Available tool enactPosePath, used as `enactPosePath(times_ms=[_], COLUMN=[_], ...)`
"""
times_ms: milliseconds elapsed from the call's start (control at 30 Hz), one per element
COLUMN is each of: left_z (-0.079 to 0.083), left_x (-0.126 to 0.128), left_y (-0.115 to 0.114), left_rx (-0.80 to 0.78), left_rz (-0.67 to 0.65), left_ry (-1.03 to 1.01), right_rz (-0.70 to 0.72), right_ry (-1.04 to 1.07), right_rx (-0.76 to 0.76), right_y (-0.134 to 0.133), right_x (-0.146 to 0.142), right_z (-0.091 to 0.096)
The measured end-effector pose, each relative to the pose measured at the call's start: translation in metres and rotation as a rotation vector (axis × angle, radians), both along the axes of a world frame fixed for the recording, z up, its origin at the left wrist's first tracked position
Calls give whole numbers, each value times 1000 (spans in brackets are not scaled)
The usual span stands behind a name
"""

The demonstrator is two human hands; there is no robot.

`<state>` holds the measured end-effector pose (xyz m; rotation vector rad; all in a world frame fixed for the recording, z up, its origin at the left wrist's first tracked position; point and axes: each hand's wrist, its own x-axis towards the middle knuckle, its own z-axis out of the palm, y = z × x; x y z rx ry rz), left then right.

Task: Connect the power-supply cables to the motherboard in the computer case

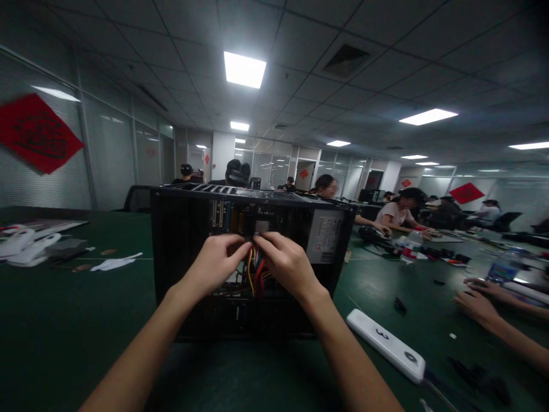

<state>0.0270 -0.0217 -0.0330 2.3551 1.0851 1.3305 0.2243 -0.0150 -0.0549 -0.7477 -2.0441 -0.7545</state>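
An open black computer case [253,320] stands on the green table in front of me, its inside facing me. A bundle of red, yellow and black power cables [256,274] hangs down between my hands. My left hand [218,257] reaches in from the left, thumb and fingers closed at the bundle's upper end. From the right, my right hand [289,260] has its fingers closed at the same spot. The connector there is mostly hidden by my fingers. Memory slots [221,214] show above my left hand, and a labelled power supply [322,236] sits at the case's right.
A white power strip [386,345] lies right of the case on the green table [86,326]. Another person's hands [480,303] rest at the right, by a plastic bottle [506,266]. A second bottle [412,246] stands farther back. White objects and paper scraps [115,261] lie left.
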Motion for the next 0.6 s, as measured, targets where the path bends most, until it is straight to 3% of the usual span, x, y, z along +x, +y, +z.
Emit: enactPosePath(times_ms=[100, 267, 367, 600], left_z=[-8, -22, -31, -53], left_x=[0, 4, 5, 3], left_y=[9, 20, 25, 48], left_rx=[162, 264, 319, 252], left_rz=[75, -26, -9, 84], left_ry=[63, 125, 162, 369], right_rz=[-47, -113, -132, -287], right_ry=[34, 122, 154, 32], right_rx=[-93, -285, -388, -632], right_y=[5, 6, 6, 28], right_x=[0, 0, 0, 14], right_z=[-5, -6, -12, -45])
